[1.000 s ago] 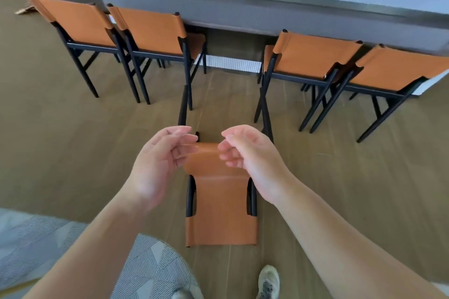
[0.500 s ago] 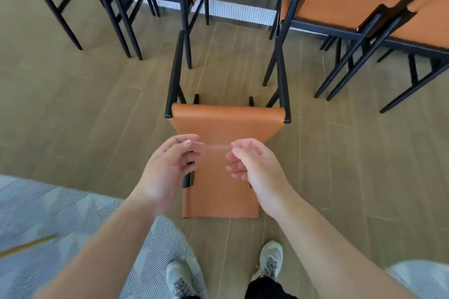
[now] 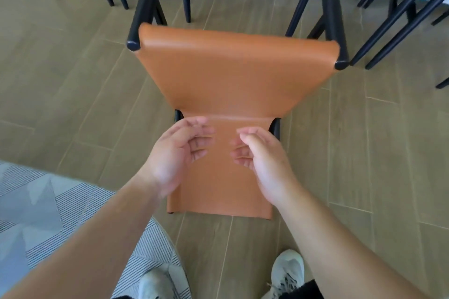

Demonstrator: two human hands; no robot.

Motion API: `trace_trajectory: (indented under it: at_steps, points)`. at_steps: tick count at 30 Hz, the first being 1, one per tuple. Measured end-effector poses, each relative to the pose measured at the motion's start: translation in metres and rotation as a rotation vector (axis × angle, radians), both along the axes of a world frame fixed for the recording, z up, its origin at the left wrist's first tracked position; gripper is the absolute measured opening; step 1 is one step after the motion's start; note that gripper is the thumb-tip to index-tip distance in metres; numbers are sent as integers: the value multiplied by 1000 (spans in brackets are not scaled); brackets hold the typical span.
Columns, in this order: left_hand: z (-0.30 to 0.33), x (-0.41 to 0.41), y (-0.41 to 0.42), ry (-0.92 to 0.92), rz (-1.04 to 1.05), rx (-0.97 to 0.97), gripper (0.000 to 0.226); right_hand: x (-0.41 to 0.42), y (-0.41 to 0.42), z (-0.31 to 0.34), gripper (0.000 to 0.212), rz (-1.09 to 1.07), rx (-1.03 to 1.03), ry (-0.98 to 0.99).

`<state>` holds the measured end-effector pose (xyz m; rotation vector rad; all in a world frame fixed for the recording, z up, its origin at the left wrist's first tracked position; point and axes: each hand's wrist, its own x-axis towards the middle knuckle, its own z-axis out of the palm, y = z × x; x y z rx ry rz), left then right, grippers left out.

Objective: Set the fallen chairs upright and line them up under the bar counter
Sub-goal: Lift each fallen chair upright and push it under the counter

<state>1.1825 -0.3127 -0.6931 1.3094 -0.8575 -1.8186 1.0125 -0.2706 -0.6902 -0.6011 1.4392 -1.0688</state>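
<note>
shoes (image 3: 286,272): your feet stand at the backrest end, so you face the counter side
left hand (image 3: 173,153): fingers loosely curled, holding nothing
right hand (image 3: 261,155): same, empty; blurred, probably not touching the leather
fallen chair (image 3: 233,80): on its back on the floor, under and just past both hands, legs toward the row
standing chairs (image 3: 398,5): only legs visible, gap between them likely meant for this one

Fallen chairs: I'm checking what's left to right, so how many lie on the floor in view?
1: the fallen chair lies on its back before the feet. More may be out of frame.
</note>
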Motion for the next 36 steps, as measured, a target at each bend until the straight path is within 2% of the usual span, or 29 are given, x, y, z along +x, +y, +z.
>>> trace_trajectory:
  at_steps: [6,11,15,18,20,22,25,28,30,32,36]
  points:
    - [-147,14,-12,-24,-19,-19,25,18,-8,-156,13,-37,71,-52]
    - [-240,14,-26,-69,-3,38,32,27,-6,-253,11,-72,159,-72]
    - [-300,11,-21,-88,14,96,28,20,5,-308,9,-38,218,2]
    - [-334,3,-11,-168,-1,123,22,11,18,-345,7,78,270,218]
    - [-357,0,3,-336,-104,54,16,5,32,-368,11,262,281,451]
    - [-379,4,20,-591,-352,-143,24,-3,47,-388,38,525,256,731]
    - [-407,19,42,-982,-764,-537,68,-13,67,-409,71,903,118,1173]
    - [-433,36,57,-1401,-1130,-861,104,-20,83,-427,90,1101,48,1375]
    - [-447,47,67,-1521,-1266,-904,116,-24,95,-436,100,1191,57,1467]
    - [-453,54,72,-1565,-1330,-919,121,-26,104,-441,107,1240,61,1559]
    - [-456,58,79,-1665,-1318,-925,118,-27,113,-446,110,1244,55,1643]
